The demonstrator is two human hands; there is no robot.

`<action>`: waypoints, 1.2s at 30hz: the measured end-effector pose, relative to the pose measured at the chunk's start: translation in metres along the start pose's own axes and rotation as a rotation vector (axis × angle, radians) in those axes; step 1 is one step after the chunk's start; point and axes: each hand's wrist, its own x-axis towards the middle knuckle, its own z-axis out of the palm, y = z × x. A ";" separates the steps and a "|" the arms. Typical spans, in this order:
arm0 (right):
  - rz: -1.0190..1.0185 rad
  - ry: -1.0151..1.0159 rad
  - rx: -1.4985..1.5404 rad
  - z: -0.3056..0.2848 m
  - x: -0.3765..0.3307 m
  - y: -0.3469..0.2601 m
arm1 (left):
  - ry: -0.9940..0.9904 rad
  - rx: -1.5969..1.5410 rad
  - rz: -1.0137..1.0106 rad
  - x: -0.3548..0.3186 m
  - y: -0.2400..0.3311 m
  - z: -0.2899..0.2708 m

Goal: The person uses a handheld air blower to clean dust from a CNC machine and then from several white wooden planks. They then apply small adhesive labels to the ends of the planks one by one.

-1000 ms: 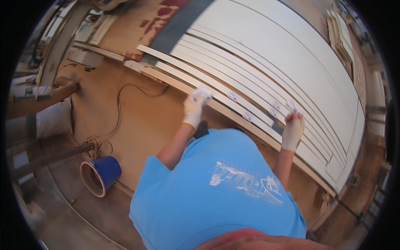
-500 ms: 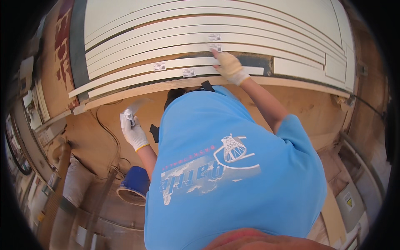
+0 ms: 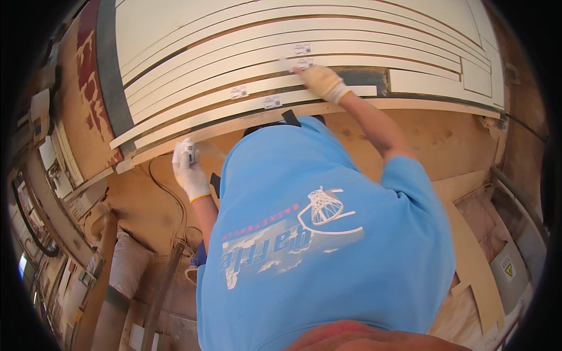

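My left hand (image 3: 191, 175), in a white knit glove, is closed around a bunch of white printed labels (image 3: 188, 151) just in front of the table's near edge. A pale, blurred backing strip trails from it to the right. My right hand (image 3: 322, 82), gloved alike, reaches over long white board strips (image 3: 222, 73). Its fingertips are together at a pale, motion-smeared piece that looks like a label (image 3: 286, 64). Right by them, a printed label (image 3: 304, 62) lies on one strip, with another just beyond it. Two more labels lie on the nearer strips, left of my right hand.
The worktable has a wooden front edge (image 3: 246, 131). White panels (image 3: 445, 88) lie at its right, and a dark band with a worn red-brown board (image 3: 91, 88) at its left. Below are a cable (image 3: 164, 190), a pipe (image 3: 102, 257), a wrapped bag (image 3: 130, 260) and a partly hidden blue bucket (image 3: 199, 257).
The view has turned and shifted slightly. My left hand has come up nearer the table edge with the labels. My right fingertips have slid a little left beside the label.
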 end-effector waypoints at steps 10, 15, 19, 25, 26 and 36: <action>-0.144 0.052 -0.161 -0.024 -0.092 0.071 | 0.172 0.031 -0.183 -0.006 -0.018 -0.012; 0.078 0.032 -0.125 -0.084 -0.119 0.064 | -0.180 -0.051 -0.181 -0.010 -0.034 0.030; 0.098 -0.120 0.151 -0.042 -0.075 0.052 | 0.039 0.154 0.023 -0.008 -0.025 -0.001; -0.080 0.070 -0.140 0.006 -0.057 0.068 | -0.104 0.071 -0.149 0.002 -0.046 -0.017; -0.124 0.145 -0.108 0.004 -0.059 0.070 | -0.081 0.065 -0.155 0.001 -0.047 -0.011; 0.024 -0.111 -0.214 -0.023 -0.096 0.093 | -0.147 0.174 0.019 -0.001 0.000 0.002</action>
